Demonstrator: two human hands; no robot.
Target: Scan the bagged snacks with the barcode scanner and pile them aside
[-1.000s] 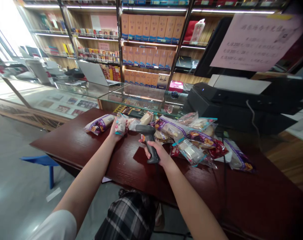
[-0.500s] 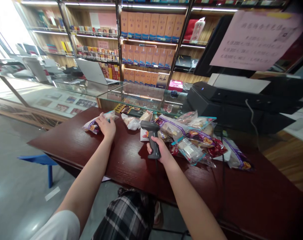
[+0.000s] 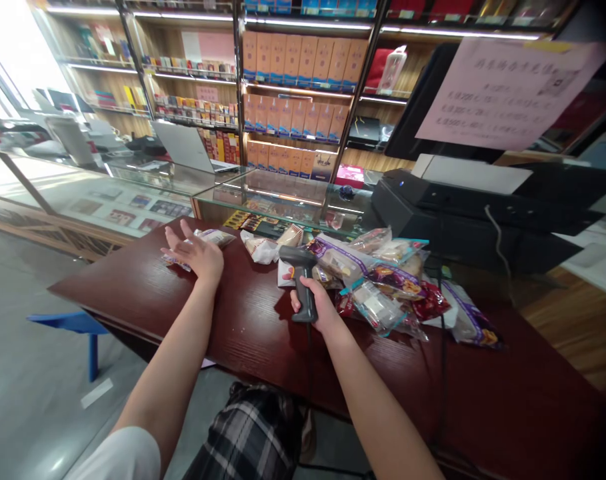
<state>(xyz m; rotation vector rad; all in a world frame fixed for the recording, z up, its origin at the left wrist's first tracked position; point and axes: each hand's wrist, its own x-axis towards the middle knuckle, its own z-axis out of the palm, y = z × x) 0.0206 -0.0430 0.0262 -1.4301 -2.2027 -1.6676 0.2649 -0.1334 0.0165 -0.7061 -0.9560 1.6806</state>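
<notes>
My left hand (image 3: 199, 255) hovers over a snack packet (image 3: 217, 237) at the far left part of the dark red desk (image 3: 253, 313); its fingers are spread and partly hide the packet. In my right hand (image 3: 317, 303) is a black barcode scanner (image 3: 303, 287), held by its handle with the head pointing left. Right of the scanner lies a heap of packaged snacks: a purple-and-clear bag (image 3: 340, 257), a clear pouch with blue edges (image 3: 377, 303) and a red packet (image 3: 430, 301). A white crumpled packet (image 3: 259, 247) rests between my two hands.
A black printer (image 3: 463, 207) and a monitor with a pink sheet (image 3: 503, 93) stand at the right. Behind the desk runs a glass display counter (image 3: 267, 190), with an open laptop (image 3: 187, 143) on it. A blue stool (image 3: 77, 325) is at the lower left.
My left hand has lifted off the snack packet and its fingers have spread apart. My right hand still holds the scanner in about the same spot. The view has shifted slightly.
</notes>
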